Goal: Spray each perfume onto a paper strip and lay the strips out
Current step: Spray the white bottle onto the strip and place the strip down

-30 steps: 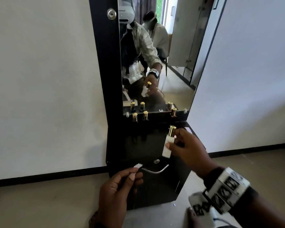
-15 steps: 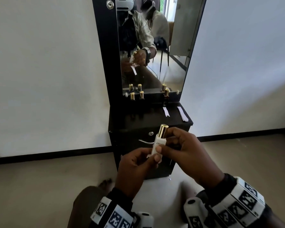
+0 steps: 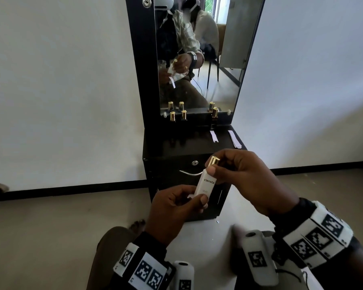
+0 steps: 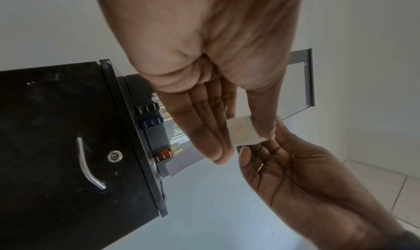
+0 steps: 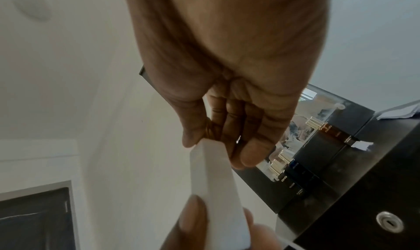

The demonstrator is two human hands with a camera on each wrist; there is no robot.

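White perfume bottle [image 3: 205,184] with a gold cap [image 3: 213,160] sits tilted in both hands in front of the black cabinet [image 3: 176,147]: the left hand [image 3: 172,208] pinches its base, the right hand [image 3: 247,176] grips its cap end. Three dark bottles [image 3: 172,117] stand along the cabinet top's back edge; two paper strips [image 3: 213,136] lie toward its right edge

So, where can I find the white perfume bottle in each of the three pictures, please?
Head: white perfume bottle at lower centre, gold cap up, between left hand and right hand.
Left wrist: only its base shows, right of centre, at the left fingertips.
Right wrist: its white body runs down from the centre.
Shared landmark: the round keyhole on the black cabinet.
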